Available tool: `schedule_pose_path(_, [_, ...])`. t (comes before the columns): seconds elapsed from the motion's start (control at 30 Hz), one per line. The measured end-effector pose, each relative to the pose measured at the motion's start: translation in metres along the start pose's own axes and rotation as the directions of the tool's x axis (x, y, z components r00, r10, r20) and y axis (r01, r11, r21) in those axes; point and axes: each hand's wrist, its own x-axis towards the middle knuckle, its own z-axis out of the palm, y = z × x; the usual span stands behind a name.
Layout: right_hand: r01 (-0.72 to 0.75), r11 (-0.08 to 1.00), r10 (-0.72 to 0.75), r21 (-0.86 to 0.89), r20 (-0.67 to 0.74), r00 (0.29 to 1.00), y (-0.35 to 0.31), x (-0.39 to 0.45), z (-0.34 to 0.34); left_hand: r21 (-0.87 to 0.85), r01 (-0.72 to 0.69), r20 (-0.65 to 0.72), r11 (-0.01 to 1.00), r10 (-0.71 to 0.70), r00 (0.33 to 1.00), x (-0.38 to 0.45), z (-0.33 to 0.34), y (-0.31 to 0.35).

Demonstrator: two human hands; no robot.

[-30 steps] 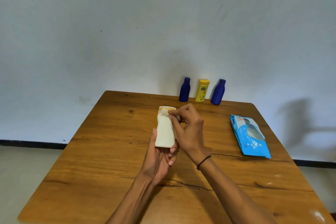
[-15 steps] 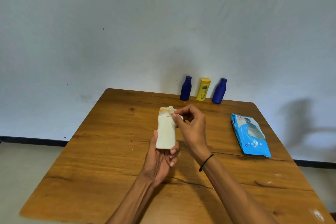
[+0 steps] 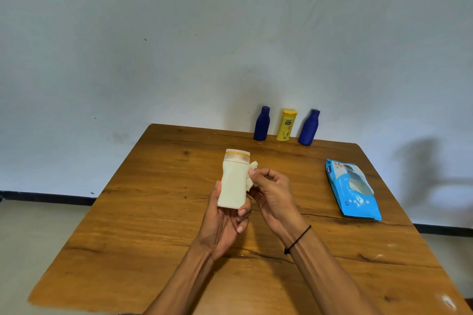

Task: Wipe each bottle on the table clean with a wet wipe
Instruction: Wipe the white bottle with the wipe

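- The left hand holds the white bottle from below, with its fingers curled round the bottom end. The bottle stands almost straight up above the middle of the tabletop.
- The right hand is at 3 o'clock from the bottle. Its fingers pinch a small scrunched wet wipe and press it on the bottle's right side.
- Most of the wipe is hidden behind the fingers and the bottle. The bottle's bottom sits in the left palm, so it is hard to see.
- At 12 o'clock, at the far edge by the wall, stand a blue bottle, a yellow bottle and another blue bottle.
- A blue pack of wipes lies flat at 3 o'clock, well apart from the hands.
- A thin black band goes round the right wrist.
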Motion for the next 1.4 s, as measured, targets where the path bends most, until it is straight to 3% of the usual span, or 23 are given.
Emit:
schedule_pose_path(0.13, [0.035, 0.998, -0.031, 0.047, -0.091, 0.995, -0.010, 0.007, 0.002, 0.007, 0.046, -0.003, 0.999, -0.046, 0.999, -0.004, -0.001, -0.007])
schedule_pose_path(0.37, [0.055, 0.993, -0.049, -0.106, 0.059, 0.997, -0.018, -0.002, -0.009, -0.075, 0.016, -0.039, 0.997, -0.019, 0.999, -0.002, 0.001, 0.000])
schedule_pose_path(0.57, [0.154, 0.947, -0.159, -0.282, 0.006, 0.987, -0.009, 0.006, -0.005, -0.086, 0.060, -0.010, 0.995, -0.061, 0.998, -0.002, 0.001, -0.008])
schedule_pose_path(0.77, [0.294, 0.801, -0.353, -0.521, -0.016, 0.935, 0.006, 0.014, 0.003, -0.049, 0.055, -0.040, 0.997, -0.057, 0.998, -0.002, 0.004, -0.011])
schedule_pose_path(0.87, [0.383, 0.695, -0.453, -0.608, 0.043, 0.891, 0.011, 0.008, 0.007, -0.039, 0.022, -0.109, 0.999, -0.026, 0.994, -0.001, 0.010, -0.009])
schedule_pose_path(1.0, [0.397, 0.613, -0.441, -0.683, 0.121, 0.889, 0.017, 0.001, 0.004, -0.052, -0.004, -0.161, 0.999, -0.004, 0.987, -0.002, 0.014, -0.006])
schedule_pose_path(1.13, [0.337, 0.653, -0.397, -0.678, 0.072, 0.915, 0.023, 0.000, 0.003, -0.038, 0.001, -0.163, 0.999, -0.007, 0.987, -0.002, 0.011, -0.006])
schedule_pose_path(1.3, [0.216, 0.841, -0.307, -0.496, -0.109, 0.945, 0.018, 0.010, 0.012, 0.000, 0.030, -0.116, 1.000, -0.030, 0.993, -0.004, 0.011, -0.011])
schedule_pose_path(1.4, [0.198, 0.856, -0.302, -0.478, -0.150, 0.942, 0.012, 0.012, 0.014, -0.006, 0.041, -0.115, 0.999, -0.041, 0.992, -0.004, 0.012, -0.013])
